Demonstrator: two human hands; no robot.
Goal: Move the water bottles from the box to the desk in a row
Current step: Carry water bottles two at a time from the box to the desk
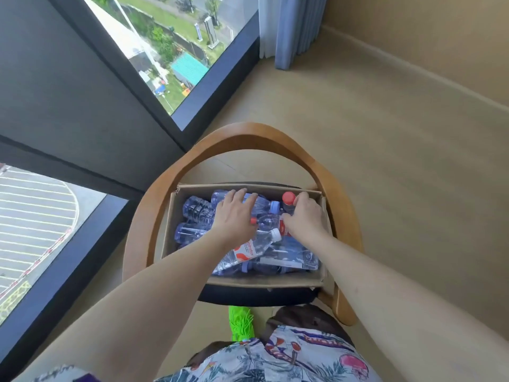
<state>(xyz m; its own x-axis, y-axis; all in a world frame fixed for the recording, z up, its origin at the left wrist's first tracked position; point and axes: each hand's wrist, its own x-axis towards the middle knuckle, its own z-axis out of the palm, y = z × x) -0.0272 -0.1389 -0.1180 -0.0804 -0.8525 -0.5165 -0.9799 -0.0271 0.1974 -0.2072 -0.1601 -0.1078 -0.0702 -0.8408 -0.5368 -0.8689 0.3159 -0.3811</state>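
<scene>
An open cardboard box [322, 238] sits on a chair seat and holds several clear plastic water bottles lying jumbled. My left hand [234, 216] lies over a blue-capped bottle [264, 205] at the back of the box, with its fingers curved across the bottle's body. At the back right corner, my right hand [304, 216] grips a red-capped bottle [288, 199] just below the cap. A white-capped bottle [261, 244] with a red and white label lies diagonally under my forearms. Other bluish bottles [197, 209] fill the left side.
The box rests on a wooden chair [248, 133] with a curved back and dark seat [256, 297]. A floor-length window [165, 51] is on the left, a curtain [292, 28] at the back, beige floor to the right. No desk shows in view.
</scene>
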